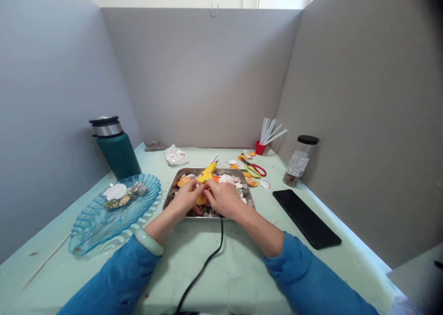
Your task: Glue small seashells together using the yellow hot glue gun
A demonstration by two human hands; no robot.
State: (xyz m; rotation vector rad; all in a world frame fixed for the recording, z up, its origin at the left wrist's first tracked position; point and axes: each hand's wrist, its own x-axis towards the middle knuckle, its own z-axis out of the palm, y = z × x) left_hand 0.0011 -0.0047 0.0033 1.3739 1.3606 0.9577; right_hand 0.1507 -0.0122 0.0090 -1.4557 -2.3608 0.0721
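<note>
My left hand and my right hand meet fingertip to fingertip over a metal tray. Both have their fingers closed; whatever is pinched between them is too small and covered to make out. Just beyond the fingertips a yellow glue gun lies across the tray, its nozzle pointing to the back. Shells and pebbles, along with orange cut-out pieces, fill the tray. A black cord runs from the tray toward me.
At left are a blue shell-shaped dish with shells, a green bottle and a thin stick. Scissors, a red cup of glue sticks, a jar and a black phone lie to the right. Grey panels enclose the table.
</note>
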